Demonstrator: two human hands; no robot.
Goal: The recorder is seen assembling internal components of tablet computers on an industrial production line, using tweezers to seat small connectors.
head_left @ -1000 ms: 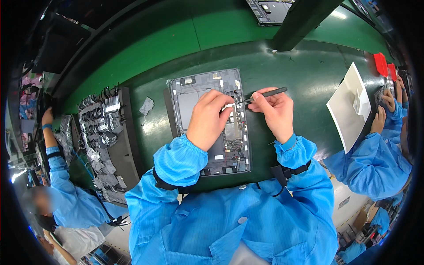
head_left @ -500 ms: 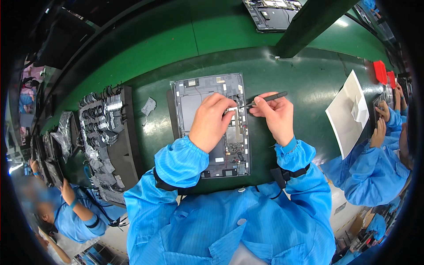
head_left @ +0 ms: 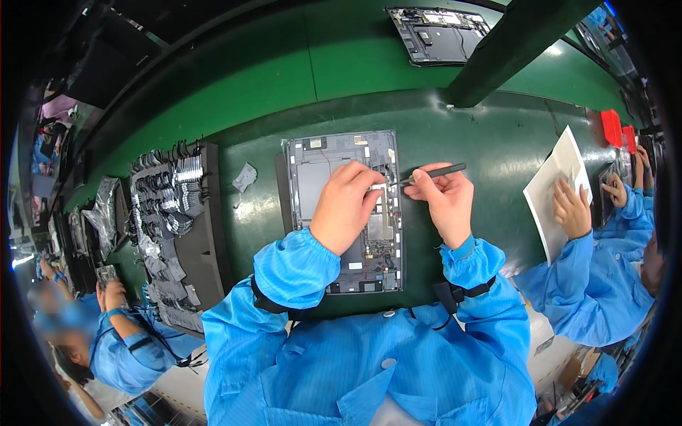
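An opened flat device chassis (head_left: pixel 310 184), like a laptop or tablet with its inner parts exposed, lies in front of me. Over its right half is my left hand (head_left: pixel 348 204), thumb and fingers closed together at a pale strip; whatever sits between the fingertips is hidden. Just off the chassis's right edge, my right hand (head_left: pixel 447 202) grips black tweezers (head_left: pixel 447 170). Their tip points left to the same strip, close to my left fingertips. A circuit board (head_left: pixel 381 248) shows below my left hand.
Left of the chassis stands a dark tray (head_left: pixel 195 259) with rows of cabled parts, and a small grey piece (head_left: pixel 245 177) lies between. A white sheet (head_left: pixel 550 202) is at right, under a co-worker's hand (head_left: pixel 572 208). Behind are a green post (head_left: pixel 522 50) and another opened device (head_left: pixel 444 46).
The scene has shifted slightly downward in view. My hands keep nearly the same place at the chassis, tweezers still held. At right, a co-worker's hand has come onto the white sheet.
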